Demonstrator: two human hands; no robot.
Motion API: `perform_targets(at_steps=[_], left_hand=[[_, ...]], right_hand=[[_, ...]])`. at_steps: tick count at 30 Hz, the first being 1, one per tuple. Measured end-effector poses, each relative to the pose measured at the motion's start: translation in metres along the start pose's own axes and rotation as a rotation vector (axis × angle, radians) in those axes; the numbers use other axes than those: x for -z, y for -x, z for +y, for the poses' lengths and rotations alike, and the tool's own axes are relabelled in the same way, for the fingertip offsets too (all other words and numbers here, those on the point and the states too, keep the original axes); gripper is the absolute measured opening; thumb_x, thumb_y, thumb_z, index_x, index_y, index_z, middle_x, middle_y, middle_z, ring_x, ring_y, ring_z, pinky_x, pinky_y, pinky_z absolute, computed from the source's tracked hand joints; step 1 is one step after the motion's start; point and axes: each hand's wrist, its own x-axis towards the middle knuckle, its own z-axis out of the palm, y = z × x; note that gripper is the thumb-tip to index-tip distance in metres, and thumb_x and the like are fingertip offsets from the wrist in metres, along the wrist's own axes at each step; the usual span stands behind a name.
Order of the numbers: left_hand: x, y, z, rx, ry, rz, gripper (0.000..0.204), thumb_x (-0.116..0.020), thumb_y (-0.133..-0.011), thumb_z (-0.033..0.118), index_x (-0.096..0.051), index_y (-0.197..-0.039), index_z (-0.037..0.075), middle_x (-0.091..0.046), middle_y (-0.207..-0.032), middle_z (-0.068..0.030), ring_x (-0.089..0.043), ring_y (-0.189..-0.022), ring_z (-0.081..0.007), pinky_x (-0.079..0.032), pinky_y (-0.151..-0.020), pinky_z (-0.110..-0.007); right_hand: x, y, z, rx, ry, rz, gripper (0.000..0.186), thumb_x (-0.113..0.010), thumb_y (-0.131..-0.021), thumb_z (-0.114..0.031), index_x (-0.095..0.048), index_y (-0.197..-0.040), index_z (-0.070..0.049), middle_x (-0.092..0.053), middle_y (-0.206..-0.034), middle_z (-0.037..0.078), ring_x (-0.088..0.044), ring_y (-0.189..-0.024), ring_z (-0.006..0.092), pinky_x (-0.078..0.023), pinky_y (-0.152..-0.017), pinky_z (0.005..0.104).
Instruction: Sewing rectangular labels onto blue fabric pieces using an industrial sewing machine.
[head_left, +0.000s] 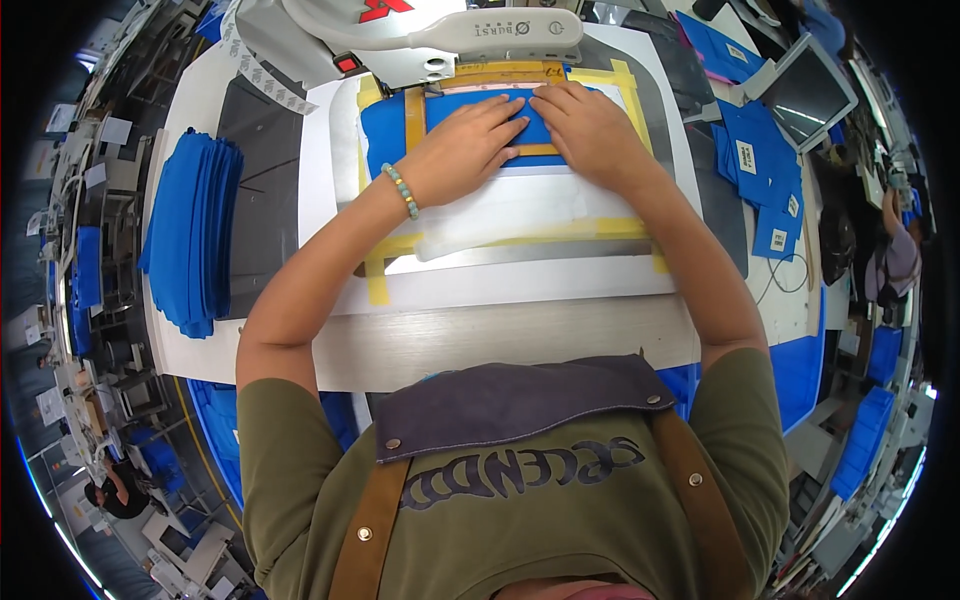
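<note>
A blue fabric piece (385, 130) lies under the white sewing machine (400, 45), with yellowish-brown template strips (416, 115) framing part of it. My left hand (462, 148) rests flat on the fabric, fingers stretched toward the upper right. Beside it, my right hand (590, 130) presses down at the fabric's far right portion, its fingers extended and pointing up-left. The fingertips of both hands come close together near the long template bar (510, 73) at the far edge. Neither hand grips anything. The fabric beneath my palms is hidden.
A thick stack of blue fabric pieces (190, 235) sits at the left. More blue pieces with white labels (762, 165) lie at the right, near a tablet-like screen (808, 92). White sheeting edged with yellow tape (530, 232) covers the near work surface. A printed paper strip (255, 65) hangs by the machine.
</note>
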Motion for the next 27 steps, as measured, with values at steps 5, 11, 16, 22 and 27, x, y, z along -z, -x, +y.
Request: perform_targets(at_steps=[5, 11, 16, 22, 27], left_hand=[[0.002, 0.010, -0.001, 0.019, 0.001, 0.019, 0.043, -0.061, -0.106, 0.020, -0.060, -0.143, -0.002, -0.053, -0.157, -0.0195, -0.045, -0.149, -0.0341, -0.037, -0.125, -0.045], [0.005, 0.019, -0.006, 0.044, -0.012, 0.032, 0.043, -0.061, -0.106, 0.019, -0.059, -0.142, -0.003, -0.054, -0.155, -0.0199, -0.046, -0.148, -0.0343, -0.037, -0.125, -0.045], [0.007, 0.031, -0.011, 0.086, -0.040, 0.033, 0.043, -0.062, -0.105, 0.020, -0.059, -0.142, -0.003, -0.054, -0.155, -0.0193, -0.047, -0.148, -0.0340, -0.038, -0.124, -0.044], [0.011, 0.050, -0.018, 0.041, -0.094, 0.131, 0.039, -0.065, -0.104, 0.024, -0.065, -0.131, -0.004, -0.061, -0.146, -0.0209, -0.053, -0.142, -0.0362, -0.043, -0.119, -0.045], [0.016, 0.062, -0.022, 0.073, -0.145, 0.108, 0.037, -0.065, -0.104, 0.027, -0.067, -0.131, 0.001, -0.063, -0.144, -0.0158, -0.054, -0.140, -0.0327, -0.047, -0.113, -0.044]], right_hand=[[-0.007, -0.007, -0.003, 0.041, 0.008, 0.010, 0.032, -0.071, -0.090, -0.014, -0.070, -0.119, -0.003, -0.069, -0.121, 0.007, -0.062, -0.115, 0.0242, -0.054, -0.090, 0.0372], [-0.015, -0.023, -0.014, 0.059, 0.016, 0.006, 0.027, -0.071, -0.094, -0.018, -0.072, -0.117, -0.004, -0.070, -0.118, 0.006, -0.064, -0.113, 0.0231, -0.055, -0.088, 0.0366], [-0.020, -0.035, -0.025, 0.078, 0.036, 0.034, 0.025, -0.071, -0.094, -0.020, -0.073, -0.114, -0.005, -0.071, -0.116, 0.005, -0.064, -0.110, 0.0222, -0.056, -0.087, 0.0362], [-0.021, -0.047, -0.039, 0.063, 0.005, -0.053, 0.036, -0.073, -0.093, -0.020, -0.071, -0.123, -0.002, -0.070, -0.120, 0.007, -0.064, -0.111, 0.0238, -0.056, -0.089, 0.0356], [-0.024, -0.057, -0.051, 0.047, -0.001, -0.104, 0.035, -0.072, -0.093, -0.020, -0.071, -0.124, -0.002, -0.070, -0.119, 0.006, -0.064, -0.110, 0.0236, -0.057, -0.088, 0.0357]])
